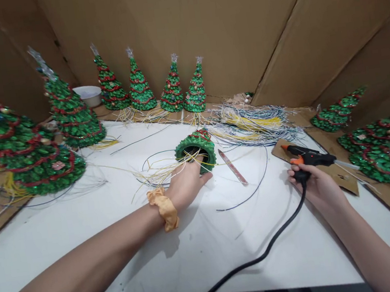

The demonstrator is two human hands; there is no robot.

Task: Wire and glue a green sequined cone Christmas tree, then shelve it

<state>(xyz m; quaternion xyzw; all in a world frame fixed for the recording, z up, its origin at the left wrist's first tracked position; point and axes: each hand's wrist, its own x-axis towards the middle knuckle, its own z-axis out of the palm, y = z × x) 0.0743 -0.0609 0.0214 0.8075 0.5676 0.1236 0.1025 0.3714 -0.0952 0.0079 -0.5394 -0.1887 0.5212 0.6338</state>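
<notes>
A small green Christmas tree (205, 140) lies on its side on the white table, its hollow base facing me. My left hand (187, 178) reaches into that base, and its fingertips are hidden inside; the thumb shows at the lower rim. White, yellow and dark wires (158, 172) come out of the opening and spread left under and around the hand. In my right hand (315, 183) is a black and orange glue gun (313, 155), gripped by its handle, with its nozzle pointing left over a piece of cardboard (345, 183). A clear glue stick (346, 164) protrudes from its rear.
A thin pointed stick (233, 167) lies between the hands. Behind it is a heap of wires (252, 121). Decorated trees stand at left (39, 161) and back (140, 88); others lean at right (385, 149). The gun's black cord (260, 257) crosses the table front.
</notes>
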